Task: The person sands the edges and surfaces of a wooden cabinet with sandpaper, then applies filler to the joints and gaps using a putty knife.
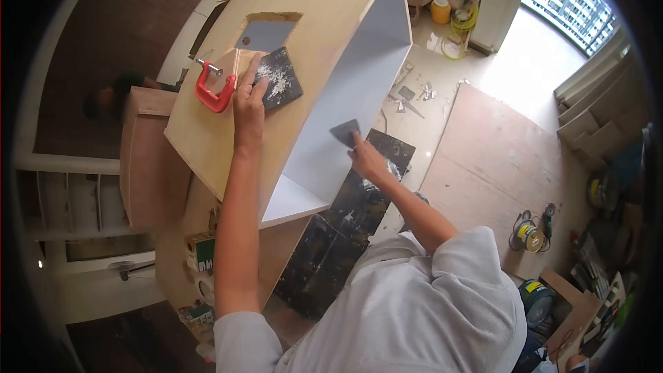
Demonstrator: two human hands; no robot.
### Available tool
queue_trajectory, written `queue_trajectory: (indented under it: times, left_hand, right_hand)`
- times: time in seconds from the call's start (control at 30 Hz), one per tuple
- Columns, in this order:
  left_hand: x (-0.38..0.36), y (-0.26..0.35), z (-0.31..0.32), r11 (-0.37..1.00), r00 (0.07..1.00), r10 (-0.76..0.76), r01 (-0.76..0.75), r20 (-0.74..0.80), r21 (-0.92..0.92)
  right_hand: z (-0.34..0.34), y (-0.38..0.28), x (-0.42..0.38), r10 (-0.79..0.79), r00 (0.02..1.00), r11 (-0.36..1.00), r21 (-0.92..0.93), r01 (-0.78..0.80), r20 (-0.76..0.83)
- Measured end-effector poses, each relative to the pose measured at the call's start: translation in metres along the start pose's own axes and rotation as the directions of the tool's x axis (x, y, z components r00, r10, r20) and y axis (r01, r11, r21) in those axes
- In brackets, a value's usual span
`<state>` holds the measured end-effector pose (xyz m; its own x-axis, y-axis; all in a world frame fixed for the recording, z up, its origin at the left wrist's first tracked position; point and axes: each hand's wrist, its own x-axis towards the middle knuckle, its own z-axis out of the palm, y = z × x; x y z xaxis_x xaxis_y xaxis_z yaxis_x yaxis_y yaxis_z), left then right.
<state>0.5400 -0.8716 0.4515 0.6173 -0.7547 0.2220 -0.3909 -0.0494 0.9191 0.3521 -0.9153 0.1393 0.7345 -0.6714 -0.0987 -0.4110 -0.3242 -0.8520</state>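
Note:
A wooden cabinet box (318,0) with a pale grey-blue inside stands before me, a rectangular hole cut in its top panel. On that panel lies a black square plate (282,81) smeared with white material. My left hand (250,107) rests at the plate's left edge, fingers stretched, the index finger pointing toward the hole. Just left of the hand is a red clamp (215,97). My right hand (367,159) is closed on the handle end of a dark putty knife (345,132), whose blade is held in front of the cabinet's open side.
A black stained board (324,249) lies on the floor below the cabinet. To the right is a large plywood sheet (494,159) with a tin (530,237) on it. Scraps lie beyond the cabinet, near a yellow container (440,10) and a coiled hose (457,36).

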Motion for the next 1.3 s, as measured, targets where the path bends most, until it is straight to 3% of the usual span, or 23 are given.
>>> queue_trajectory:
  times: [0.03,0.1,0.17,0.27,0.33,0.4,0.5,0.6,0.67,0.77,0.8,0.9,0.93,1.03,1.13,1.3]
  left_hand:
    - [-0.002,-0.001,0.001,0.999,1.000,-0.020,0.020,0.006,-0.047]
    - [-0.019,-0.006,0.002,0.998,0.999,-0.048,0.049,-0.022,0.038]
    - [-0.002,0.004,0.005,0.997,0.996,0.020,-0.014,-0.082,0.077]
    - [-0.002,-0.001,0.002,1.000,0.994,-0.013,0.014,-0.106,0.011]
    - [-0.005,-0.004,-0.002,0.989,0.989,-0.122,0.114,-0.086,-0.089]
    - [-0.005,-0.003,0.000,0.994,0.994,-0.067,0.059,-0.086,-0.093]
    - [-0.007,0.007,0.004,0.993,0.995,-0.035,0.023,-0.096,-0.117]
    - [-0.011,0.022,0.021,0.990,0.996,-0.031,0.020,-0.080,-0.140]
    - [-0.018,0.038,0.049,0.984,0.997,-0.073,0.066,-0.038,-0.166]
    - [-0.020,0.050,0.076,0.990,0.981,-0.104,0.118,0.163,-0.081]
    - [-0.015,0.054,0.081,0.997,0.973,-0.073,0.073,0.220,0.005]
    - [0.018,0.066,0.088,0.908,0.978,0.091,-0.158,0.186,0.388]
    - [0.034,0.060,0.082,0.839,0.977,0.112,-0.191,0.181,0.510]
    - [0.079,0.026,0.071,0.652,0.975,0.186,-0.216,0.124,0.727]
    - [0.097,-0.008,0.077,0.584,0.998,0.052,-0.015,-0.019,0.812]
    - [0.100,-0.006,0.081,0.575,0.999,-0.004,-0.033,0.043,0.818]
  right_hand:
    - [0.015,-0.006,-0.002,-0.028,0.997,0.997,-0.073,0.033,0.075]
    - [0.046,-0.006,0.011,-0.141,0.971,0.969,-0.175,0.175,0.193]
    - [0.065,-0.022,0.048,-0.190,0.966,0.944,-0.239,0.229,0.174]
    - [0.058,-0.038,0.061,-0.387,0.919,0.871,-0.357,0.337,-0.075]
    - [0.030,-0.052,0.060,-0.220,0.970,0.970,0.082,0.229,-0.108]
    - [-0.018,-0.070,0.058,-0.037,0.996,0.861,0.504,0.073,-0.080]
    - [-0.087,-0.101,0.029,0.149,0.962,0.741,0.671,0.045,-0.229]
    - [-0.148,-0.149,0.013,0.012,0.871,0.619,0.688,0.379,-0.491]
    - [-0.198,-0.187,0.008,0.016,0.923,0.582,0.754,0.305,-0.385]
    - [-0.211,-0.173,0.031,-0.107,0.993,0.397,0.913,0.094,-0.056]
    - [-0.210,-0.162,0.038,-0.188,0.979,0.318,0.948,-0.012,0.076]
    - [-0.203,-0.145,0.049,-0.072,0.991,0.251,0.959,0.129,-0.115]
    - [-0.204,-0.138,0.057,-0.026,0.994,0.127,0.986,0.111,-0.108]
    - [-0.192,-0.112,0.101,0.035,0.976,0.067,0.975,0.213,-0.216]
    - [-0.205,-0.129,0.128,0.122,0.962,0.067,0.969,0.239,-0.245]
    - [-0.199,-0.155,0.157,0.245,0.913,0.131,0.944,0.302,-0.326]
